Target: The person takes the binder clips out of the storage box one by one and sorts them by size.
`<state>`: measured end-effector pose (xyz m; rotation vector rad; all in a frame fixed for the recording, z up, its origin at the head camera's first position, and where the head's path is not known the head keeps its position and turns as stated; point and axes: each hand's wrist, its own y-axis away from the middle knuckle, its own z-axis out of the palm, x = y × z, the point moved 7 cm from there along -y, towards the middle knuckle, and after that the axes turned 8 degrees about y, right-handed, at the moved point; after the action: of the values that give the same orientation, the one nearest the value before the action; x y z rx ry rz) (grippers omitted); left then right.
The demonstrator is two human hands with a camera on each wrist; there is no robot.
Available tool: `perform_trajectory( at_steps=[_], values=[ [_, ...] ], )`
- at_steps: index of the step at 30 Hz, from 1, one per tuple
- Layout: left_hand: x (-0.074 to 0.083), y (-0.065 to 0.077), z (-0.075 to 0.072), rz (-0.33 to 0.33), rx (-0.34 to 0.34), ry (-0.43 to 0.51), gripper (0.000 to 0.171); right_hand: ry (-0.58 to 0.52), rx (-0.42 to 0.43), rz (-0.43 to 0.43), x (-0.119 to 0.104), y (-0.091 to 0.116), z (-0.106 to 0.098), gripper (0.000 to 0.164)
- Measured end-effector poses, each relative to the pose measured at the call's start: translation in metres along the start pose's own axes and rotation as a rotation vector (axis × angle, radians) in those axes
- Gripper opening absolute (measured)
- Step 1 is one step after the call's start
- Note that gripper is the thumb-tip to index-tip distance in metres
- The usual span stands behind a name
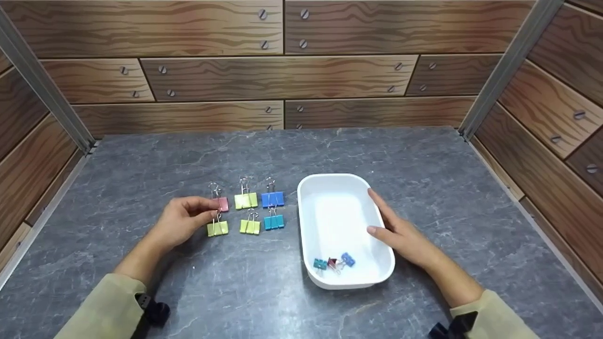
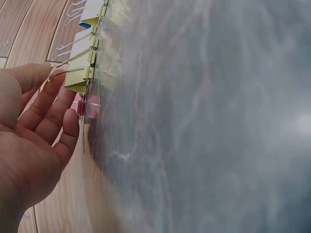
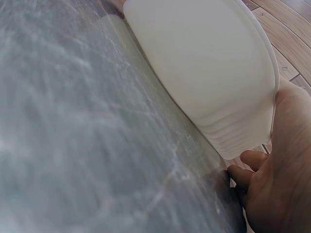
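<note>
While the left hand (image 1: 180, 222) pinches it, the lime clip (image 1: 217, 229) looks plain.

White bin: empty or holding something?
Not empty: teal, red and blue binder clips lie at the near end of the white bin, otherwise bare.

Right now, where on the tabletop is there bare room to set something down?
Bare tabletop: behind the binder clips, up to the back wall; and nearer, between left sleeve and white tub. Crowded: the clip rows, left hand at their left end, and the tub's near end, holding three small clips.
</note>
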<state>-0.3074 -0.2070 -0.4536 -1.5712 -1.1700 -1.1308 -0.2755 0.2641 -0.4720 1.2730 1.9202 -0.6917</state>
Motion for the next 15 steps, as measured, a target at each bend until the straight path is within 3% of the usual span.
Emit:
perform_trajectory(
  at_steps=[5, 9, 12, 15],
  values=[
    [0.008, 0.004, -0.003, 0.013, 0.035, -0.026, 0.020, 0.010, -0.003, 0.000, 0.000, -0.001, 0.000, 0.080],
    [0.024, 0.005, -0.002, 0.043, 0.070, -0.089, 0.017, 0.007, -0.005, 0.001, 0.000, -0.001, 0.000, 0.081],
    [0.041, 0.003, 0.006, 0.071, 0.046, -0.109, 0.014, 0.009, -0.006, 0.000, 0.001, 0.000, 0.000, 0.081],
    [0.059, 0.001, 0.023, 0.104, -0.021, -0.104, 0.013, 0.021, -0.001, -0.007, 0.000, 0.000, 0.000, 0.081]
  ],
)
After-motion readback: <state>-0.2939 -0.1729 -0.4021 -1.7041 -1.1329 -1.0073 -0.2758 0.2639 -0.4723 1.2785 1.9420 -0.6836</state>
